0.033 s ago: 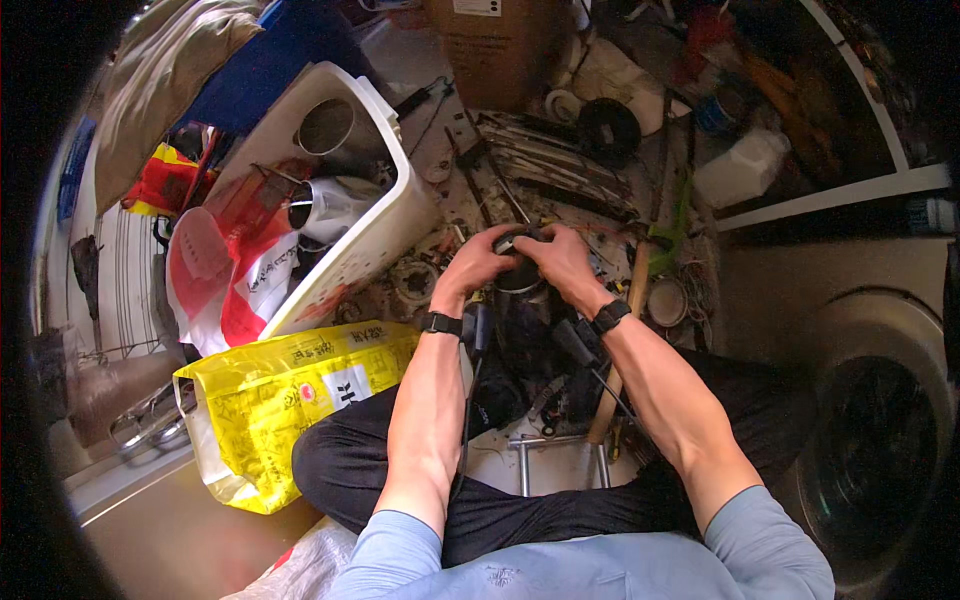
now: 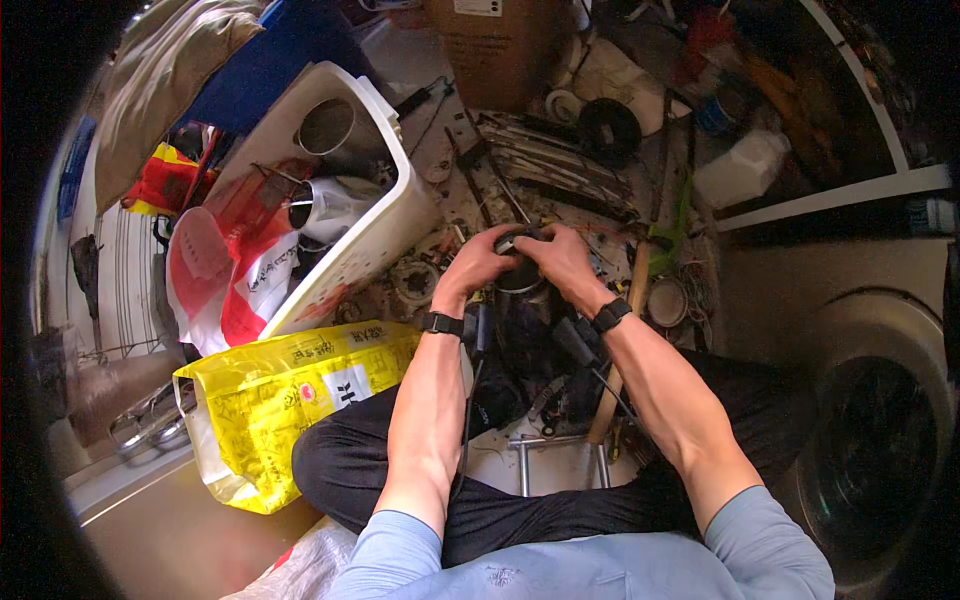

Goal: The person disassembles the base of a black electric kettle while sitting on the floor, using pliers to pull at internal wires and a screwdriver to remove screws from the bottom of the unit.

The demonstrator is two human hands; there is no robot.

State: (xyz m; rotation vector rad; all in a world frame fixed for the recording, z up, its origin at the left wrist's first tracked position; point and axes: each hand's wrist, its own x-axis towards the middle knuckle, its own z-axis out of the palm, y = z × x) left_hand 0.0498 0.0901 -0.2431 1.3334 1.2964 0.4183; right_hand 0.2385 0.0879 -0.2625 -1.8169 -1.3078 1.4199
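Observation:
My left hand (image 2: 478, 264) and my right hand (image 2: 562, 264) meet in front of me, fingers curled round a small dark rounded piece (image 2: 516, 236). Its kind is hard to make out, as my fingers cover most of it. Both thumbs and fingertips press on it from either side. Right below stands a dark cylindrical thing (image 2: 520, 283) with a shiny rim, partly hidden by my hands. Black straps circle both wrists, and dark box-like pieces with cables hang by them. Between my legs a wooden handle (image 2: 606, 402) slants beside a metal-tube frame (image 2: 523, 470).
At left a white plastic bin (image 2: 405, 190) holds red-and-white bags and a metal cylinder. A yellow bag (image 2: 290, 400) lies against my left knee. Metal rods (image 2: 550, 165), a black disc (image 2: 609, 127) and small scrap litter the floor ahead. A cardboard box (image 2: 495, 55) stands beyond.

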